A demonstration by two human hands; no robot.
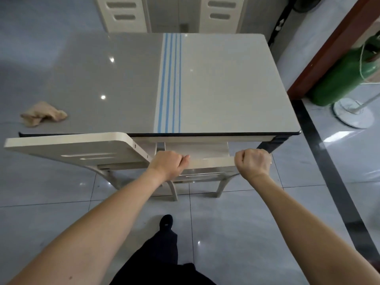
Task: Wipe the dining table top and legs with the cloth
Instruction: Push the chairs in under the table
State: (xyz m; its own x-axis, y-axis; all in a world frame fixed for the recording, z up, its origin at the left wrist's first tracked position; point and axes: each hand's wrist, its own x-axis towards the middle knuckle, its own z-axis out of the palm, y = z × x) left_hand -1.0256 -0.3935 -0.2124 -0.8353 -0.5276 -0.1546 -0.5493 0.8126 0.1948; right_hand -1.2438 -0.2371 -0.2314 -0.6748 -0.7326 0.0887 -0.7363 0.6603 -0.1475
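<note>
Left hand (167, 164) and right hand (254, 162) gripped a chair back (211, 161); crumpled cloth (43, 114) at worktop (226, 79) near-left corner looked soft, pinchable anywhere.

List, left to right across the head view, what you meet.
The cloth → left hand → right hand (both grip the chair backrest) → white round stand base.

Crumpled cloth left on a glossy bench

A beige cloth (42, 115) is seen bunched at the frame's left, near the front edge of the bench (226, 83), whose top is grey and cream, divided by blue stripes.
</note>
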